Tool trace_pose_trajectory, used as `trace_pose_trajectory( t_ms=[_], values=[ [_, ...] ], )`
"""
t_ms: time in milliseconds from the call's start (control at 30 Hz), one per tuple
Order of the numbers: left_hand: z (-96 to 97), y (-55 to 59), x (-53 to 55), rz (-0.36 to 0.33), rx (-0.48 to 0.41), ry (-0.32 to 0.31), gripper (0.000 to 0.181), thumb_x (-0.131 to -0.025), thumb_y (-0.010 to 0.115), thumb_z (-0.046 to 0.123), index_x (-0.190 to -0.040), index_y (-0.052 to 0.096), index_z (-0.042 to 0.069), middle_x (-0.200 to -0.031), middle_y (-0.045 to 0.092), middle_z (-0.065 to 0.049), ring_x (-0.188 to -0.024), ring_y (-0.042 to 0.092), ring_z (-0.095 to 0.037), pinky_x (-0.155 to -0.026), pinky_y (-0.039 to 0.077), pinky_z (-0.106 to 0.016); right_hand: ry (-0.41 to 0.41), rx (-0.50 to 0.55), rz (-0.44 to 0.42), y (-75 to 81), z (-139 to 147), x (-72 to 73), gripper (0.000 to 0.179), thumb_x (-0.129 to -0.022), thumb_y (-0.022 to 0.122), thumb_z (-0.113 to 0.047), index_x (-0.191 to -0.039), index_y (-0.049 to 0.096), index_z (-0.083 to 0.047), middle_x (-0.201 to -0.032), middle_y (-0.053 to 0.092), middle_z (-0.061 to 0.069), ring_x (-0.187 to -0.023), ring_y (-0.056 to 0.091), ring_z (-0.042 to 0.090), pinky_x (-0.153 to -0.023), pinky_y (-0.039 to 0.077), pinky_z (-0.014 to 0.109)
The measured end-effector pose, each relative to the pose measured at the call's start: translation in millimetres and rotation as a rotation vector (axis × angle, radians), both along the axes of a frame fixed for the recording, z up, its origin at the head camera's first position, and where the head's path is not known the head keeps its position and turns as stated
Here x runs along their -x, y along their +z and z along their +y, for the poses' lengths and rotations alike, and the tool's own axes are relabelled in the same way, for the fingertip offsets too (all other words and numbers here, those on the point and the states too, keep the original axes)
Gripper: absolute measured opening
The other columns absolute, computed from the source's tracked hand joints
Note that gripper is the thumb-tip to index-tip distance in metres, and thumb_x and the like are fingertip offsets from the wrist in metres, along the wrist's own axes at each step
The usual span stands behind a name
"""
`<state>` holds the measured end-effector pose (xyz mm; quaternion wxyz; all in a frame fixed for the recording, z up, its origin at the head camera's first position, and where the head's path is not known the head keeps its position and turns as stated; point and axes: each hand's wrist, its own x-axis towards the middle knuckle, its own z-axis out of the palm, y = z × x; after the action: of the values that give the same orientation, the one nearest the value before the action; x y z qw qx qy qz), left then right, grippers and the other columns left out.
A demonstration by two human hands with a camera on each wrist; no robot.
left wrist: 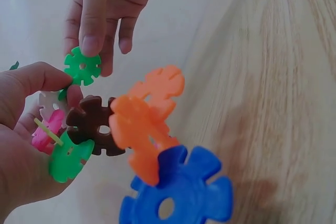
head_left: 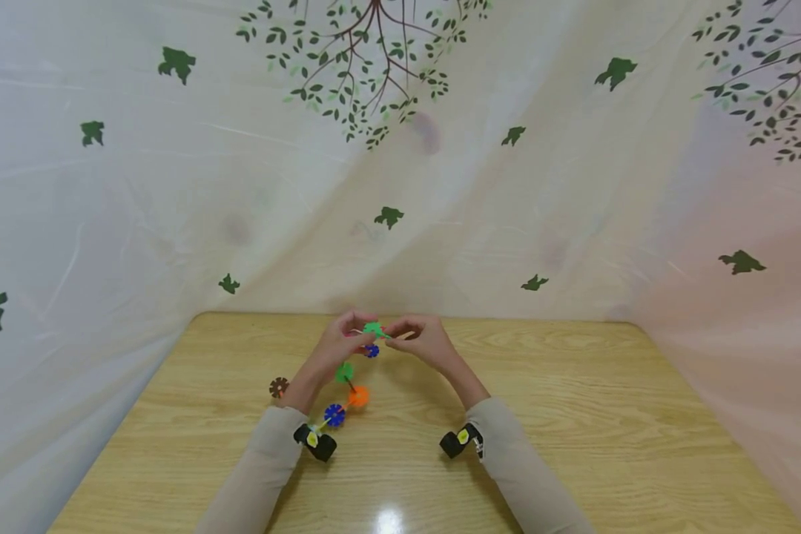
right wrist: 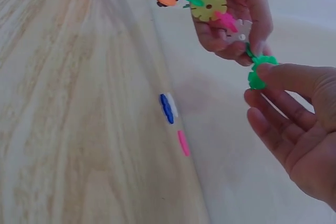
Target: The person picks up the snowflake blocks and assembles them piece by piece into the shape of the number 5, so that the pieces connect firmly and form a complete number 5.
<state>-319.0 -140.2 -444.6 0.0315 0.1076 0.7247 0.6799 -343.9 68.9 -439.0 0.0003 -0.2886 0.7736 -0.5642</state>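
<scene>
My left hand (head_left: 337, 343) grips the end of a chain of flower-shaped interlocking discs, its thumb and fingertips at a small green piece beside a white disc (right wrist: 239, 31). Between thumb and fingers of my right hand (head_left: 429, 344) is a green notched disc (left wrist: 82, 67), which meets that piece at the left fingertips. From the left hand the chain runs back toward the body through a pink disc (left wrist: 48, 131), a yellow disc (right wrist: 210, 6), another green disc (left wrist: 71, 160), a brown disc (left wrist: 93, 125), orange discs (left wrist: 137, 129) and a large blue disc (left wrist: 176, 190).
A wooden table (head_left: 574, 415) lies under both hands, with a patterned cloth (head_left: 440, 245) hanging behind its far edge. Near that edge are a loose blue disc (right wrist: 166, 108) and a pink disc (right wrist: 183, 143). Another brown disc (head_left: 279, 386) shows beside the left forearm.
</scene>
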Motion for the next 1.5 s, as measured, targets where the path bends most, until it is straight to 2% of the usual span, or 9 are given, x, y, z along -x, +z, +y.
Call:
trace_pose_trajectory(
  t_ms=[233, 467, 533, 633, 767, 967, 1133, 1300, 1500],
  values=[
    [-6.8, 1.4, 1.2, -0.019, 0.01, 0.018, 0.039, -0.094, 0.065, -0.001, -0.131, 0.055, -0.01, -0.105, 0.063, -0.009, -0.087, 0.065, -0.017, -0.09, 0.059, -0.046, 0.035, -0.043, -0.063, 0.6, 7, 4.8, 0.018, -0.087, 0.078, 0.0, -0.104, 0.075, 0.007, -0.099, 0.075, 0.024, -0.084, 0.07, 0.013, -0.076, 0.059, 0.024],
    [-13.2, 1.4, 1.9, -0.037, -0.004, 0.036, 0.039, -0.094, 0.066, 0.0, -0.13, 0.056, -0.008, -0.101, 0.062, -0.004, -0.089, 0.065, -0.022, -0.082, 0.059, -0.031, 0.132, -0.147, -0.213, -15.2, 4, 15.7, 0.029, -0.087, 0.074, 0.005, -0.114, 0.068, 0.014, -0.103, 0.072, 0.029, -0.084, 0.071, 0.017, -0.078, 0.062, 0.04],
    [-13.9, 1.5, 1.9, -0.041, -0.008, 0.041, 0.038, -0.093, 0.066, 0.0, -0.13, 0.057, -0.007, -0.1, 0.061, -0.005, -0.088, 0.065, -0.021, -0.079, 0.058, -0.028, 0.149, -0.163, -0.227, -21.4, 1, 20.1, 0.03, -0.086, 0.075, 0.005, -0.114, 0.068, 0.014, -0.102, 0.072, 0.03, -0.081, 0.07, 0.014, -0.074, 0.062, 0.038],
    [-14.5, 1.0, 2.7, -0.045, -0.011, 0.051, 0.036, -0.093, 0.066, -0.001, -0.128, 0.059, -0.005, -0.101, 0.061, -0.005, -0.086, 0.065, -0.02, -0.077, 0.058, -0.026, 0.144, -0.188, -0.226, -29.2, -4, 26.5, 0.032, -0.084, 0.077, 0.005, -0.114, 0.069, 0.012, -0.103, 0.072, 0.029, -0.078, 0.067, 0.005, -0.07, 0.059, 0.027],
    [-14.7, -0.1, 4.3, -0.059, -0.027, 0.059, 0.038, -0.091, 0.065, -0.003, -0.129, 0.058, -0.006, -0.101, 0.061, -0.006, -0.083, 0.065, -0.018, -0.075, 0.058, -0.026, 0.13, -0.219, -0.213, -34.6, -10, 32.8, 0.034, -0.083, 0.079, 0.005, -0.114, 0.069, 0.013, -0.105, 0.072, 0.029, -0.081, 0.067, 0.005, -0.073, 0.056, 0.018],
    [-15.4, 1.9, 4.1, -0.062, -0.029, 0.053, 0.04, -0.093, 0.065, -0.002, -0.131, 0.056, -0.007, -0.099, 0.062, -0.002, -0.079, 0.064, -0.011, -0.079, 0.06, -0.032, 0.127, -0.272, -0.218, -35.2, -18, 38.8, 0.034, -0.082, 0.08, 0.004, -0.114, 0.07, 0.01, -0.097, 0.07, 0.023, -0.08, 0.062, 0.01, -0.068, 0.052, 0.017],
    [-15.9, 3.4, 3.9, -0.056, -0.042, 0.048, 0.039, -0.093, 0.063, -0.002, -0.131, 0.056, -0.007, -0.097, 0.062, 0.002, -0.079, 0.064, -0.009, -0.077, 0.059, -0.029, 0.135, -0.321, -0.189, -36.1, -24, 43.6, 0.035, -0.082, 0.082, 0.0, -0.116, 0.072, 0.005, -0.088, 0.066, 0.013, -0.078, 0.056, 0.011, -0.067, 0.045, 0.016],
    [-16.1, 2.7, 5.2, -0.06, -0.035, 0.036, 0.04, -0.095, 0.062, -0.001, -0.133, 0.054, -0.008, -0.101, 0.062, 0.0, -0.083, 0.065, -0.01, -0.076, 0.059, -0.028, 0.136, -0.343, -0.145, -42.8, -27, 50.0, 0.03, -0.084, 0.082, -0.003, -0.112, 0.074, 0.002, -0.078, 0.058, -0.001, -0.071, 0.049, 0.006, -0.063, 0.039, 0.017],
    [-16.6, 2.8, 6.4, -0.069, -0.021, 0.031, 0.042, -0.095, 0.062, 0.0, -0.135, 0.052, -0.008, -0.105, 0.061, -0.004, -0.088, 0.065, -0.014, -0.08, 0.06, -0.032, 0.142, -0.342, -0.143, -44.6, -27, 52.1, 0.024, -0.083, 0.082, -0.002, -0.104, 0.074, 0.004, -0.078, 0.061, 0.001, -0.072, 0.051, 0.005, -0.065, 0.042, 0.016]
  ],
)
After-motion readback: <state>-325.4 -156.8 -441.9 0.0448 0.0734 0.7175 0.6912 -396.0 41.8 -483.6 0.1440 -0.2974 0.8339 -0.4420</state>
